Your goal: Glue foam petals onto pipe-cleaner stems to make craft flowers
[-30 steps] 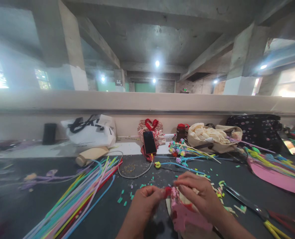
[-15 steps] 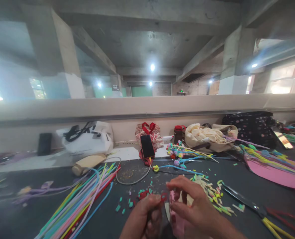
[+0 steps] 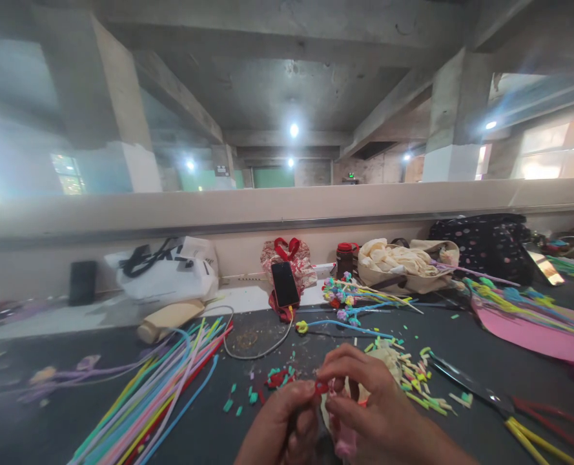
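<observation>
My left hand [image 3: 281, 426] and my right hand [image 3: 374, 410] meet low in the middle of the view, fingers curled and pinched together. Between their fingertips sits a small red fuzzy piece [image 3: 321, 387]. A pink fuzzy piece [image 3: 345, 442] hangs just under my right hand, mostly hidden by the fingers. Beyond the hands lies a heap of short cut scraps [image 3: 412, 374] in cream, green and pink, and a small red scrap [image 3: 277, 378] lies to the left of my hands on the dark table [image 3: 209, 420].
A fan of long coloured pipe cleaners [image 3: 161, 394] lies left. Scissors with yellow and red handles [image 3: 500, 407] lie right. At the back stand a phone [image 3: 285, 284] with cable, finished fuzzy flowers [image 3: 349, 300], a white bag [image 3: 170, 271], a cream bag [image 3: 403, 265], a dotted bag [image 3: 485, 245], pink sheet [image 3: 523, 332].
The camera view has tipped up a little, so my hands sit lower in view. The hands stay pinched together on the small red piece; the pink piece shows less.
</observation>
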The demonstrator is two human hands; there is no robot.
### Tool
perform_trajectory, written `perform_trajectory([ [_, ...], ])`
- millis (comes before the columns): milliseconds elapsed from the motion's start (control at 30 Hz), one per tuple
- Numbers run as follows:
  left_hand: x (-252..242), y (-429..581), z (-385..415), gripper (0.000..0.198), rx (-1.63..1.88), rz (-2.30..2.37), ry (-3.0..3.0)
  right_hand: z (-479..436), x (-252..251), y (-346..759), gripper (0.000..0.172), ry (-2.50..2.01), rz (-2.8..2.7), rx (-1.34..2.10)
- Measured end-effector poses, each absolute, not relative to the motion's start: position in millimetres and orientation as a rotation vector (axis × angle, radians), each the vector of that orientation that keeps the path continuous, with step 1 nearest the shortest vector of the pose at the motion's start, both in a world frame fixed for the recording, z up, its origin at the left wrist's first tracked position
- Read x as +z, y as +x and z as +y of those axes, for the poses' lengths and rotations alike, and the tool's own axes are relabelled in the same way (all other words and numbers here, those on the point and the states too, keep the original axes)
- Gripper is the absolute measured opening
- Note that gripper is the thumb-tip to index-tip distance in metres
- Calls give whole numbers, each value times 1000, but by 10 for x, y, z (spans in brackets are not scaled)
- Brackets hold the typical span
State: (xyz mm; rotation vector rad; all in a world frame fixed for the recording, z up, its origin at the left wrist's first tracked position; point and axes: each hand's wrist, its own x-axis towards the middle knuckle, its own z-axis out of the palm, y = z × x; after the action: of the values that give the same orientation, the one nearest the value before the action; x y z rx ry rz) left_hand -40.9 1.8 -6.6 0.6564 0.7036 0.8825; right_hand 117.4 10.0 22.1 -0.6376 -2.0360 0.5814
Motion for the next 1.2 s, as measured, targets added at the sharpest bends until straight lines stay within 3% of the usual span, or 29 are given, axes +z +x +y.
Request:
perform_trajectory([
  [133, -59, -412, 13, 29, 864, 706, 622, 110, 208, 1162, 23, -640, -2030, 602],
  [300, -60, -388, 9, 38, 900, 750, 728, 78, 222, 1195, 28, -644, -1976, 654],
  [400, -36, -383, -4, 38, 1036, 870, 787, 107, 216, 1222, 33, -674, -1788, 867],
  [533, 57, -399, -57, 37, 1266, 1167, 1055, 222, 170, 1216, 24, -759, -1528, 1145],
  [800, 138, -366, -206, 13, 1589, 1431, 1670, 234, 150, 1162, 29, -732, -1475, 1449],
  [900, 112, -355, -221, 8, 1560, 1445, 1793, 201, 136, 1159, 25, -620, -1478, 1577],
  [1033, 107, -359, -226, 8, 1429, 1444, 1876, 178, 95, 1158, 39, -480, -1440, 1731],
  [1200, 74, -347, -205, 5, 1544, 1392, 1942, 163, 135, 1161, 25, -507, -1503, 1654],
])
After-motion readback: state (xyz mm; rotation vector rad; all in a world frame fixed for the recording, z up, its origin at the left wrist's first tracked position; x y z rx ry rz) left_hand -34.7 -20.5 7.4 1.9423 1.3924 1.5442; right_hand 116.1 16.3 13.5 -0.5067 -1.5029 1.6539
